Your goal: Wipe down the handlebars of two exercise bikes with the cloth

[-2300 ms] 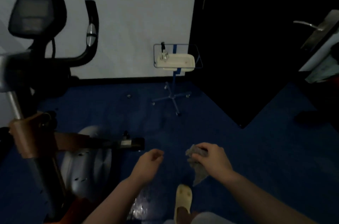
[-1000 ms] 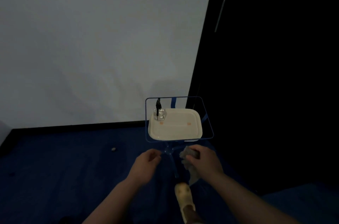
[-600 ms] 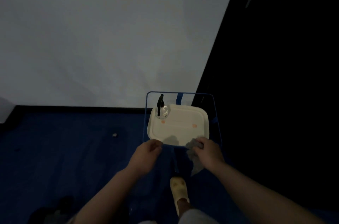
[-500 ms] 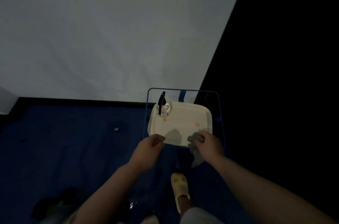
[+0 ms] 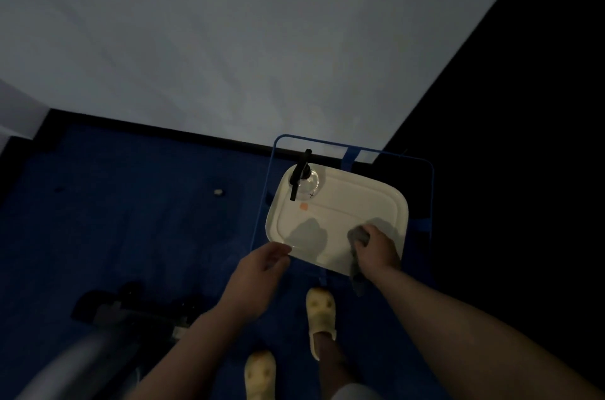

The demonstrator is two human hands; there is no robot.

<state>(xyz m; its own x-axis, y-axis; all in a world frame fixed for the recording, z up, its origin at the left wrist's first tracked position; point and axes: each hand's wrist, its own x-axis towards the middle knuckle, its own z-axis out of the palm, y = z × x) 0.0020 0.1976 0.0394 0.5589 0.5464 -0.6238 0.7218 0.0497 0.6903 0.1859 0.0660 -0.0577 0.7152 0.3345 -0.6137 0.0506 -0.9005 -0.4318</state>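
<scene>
Your right hand (image 5: 376,249) grips the bunched cloth (image 5: 357,236) over the white tray (image 5: 386,200), while your left hand (image 5: 262,265) hangs loosely curled and empty at the tray's near edge. No handlebars are in view, so I cannot tell whether wiping is done; you look to be setting the cloth down.

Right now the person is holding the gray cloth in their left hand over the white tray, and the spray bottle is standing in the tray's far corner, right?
Not quite. The head view shows the gray cloth in the right hand, not the left. The left hand holds nothing, at the white tray's near edge. The spray bottle does stand in its far corner.
</scene>
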